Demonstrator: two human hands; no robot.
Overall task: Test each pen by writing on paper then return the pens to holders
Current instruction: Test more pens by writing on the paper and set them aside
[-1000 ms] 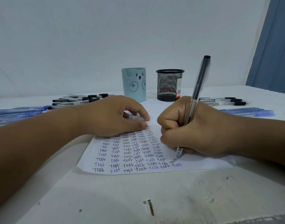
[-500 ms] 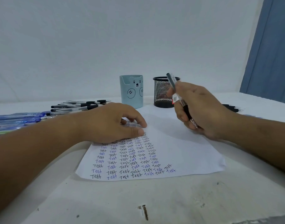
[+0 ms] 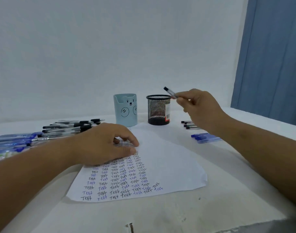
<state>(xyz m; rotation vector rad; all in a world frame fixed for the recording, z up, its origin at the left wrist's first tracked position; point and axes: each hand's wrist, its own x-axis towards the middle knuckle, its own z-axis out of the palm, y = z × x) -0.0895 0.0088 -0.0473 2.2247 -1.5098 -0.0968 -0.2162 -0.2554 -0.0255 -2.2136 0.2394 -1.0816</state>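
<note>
Paper lay on the surface under our left hand, fingers resting loosely. Our right hand pinched a black-capped pen above the mesh holder, beside the blue bear holder.

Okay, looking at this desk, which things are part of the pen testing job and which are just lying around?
Part of the job:
pen in the right hand
paper under the left hand
mesh holder
bear holder
black pens
blue pens

Just lying about:
curtain
</note>
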